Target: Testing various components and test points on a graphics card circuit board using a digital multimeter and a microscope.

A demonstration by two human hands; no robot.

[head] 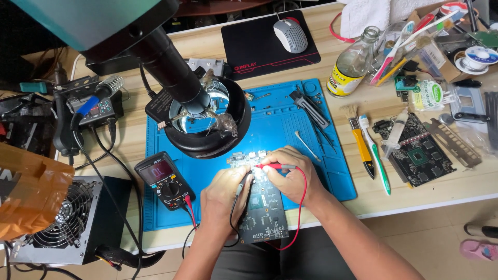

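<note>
Carefully now, work from the left of the frame: the multimeter (165, 180) lies at the lower left of the blue mat (321, 150), its screen lit and tilted toward you, so glance at it without lifting either probe. Your left hand (224, 193) has its fingers clenched around the black probe (242, 184), tip down on the circuit board (261, 207) that sits at the bottom centre of the frame, overhanging the tabletop (363, 202) edge. Hold that tip steady on one pad and rest your palm on the board's edge. Your right hand (289, 173) is grasping the red probe (275, 166) near the board's upper end; keep it nearly upright so it cannot bridge neighbouring contacts. Mind the red lead (301, 207) looping to the right, so it does not tug the board.
</note>
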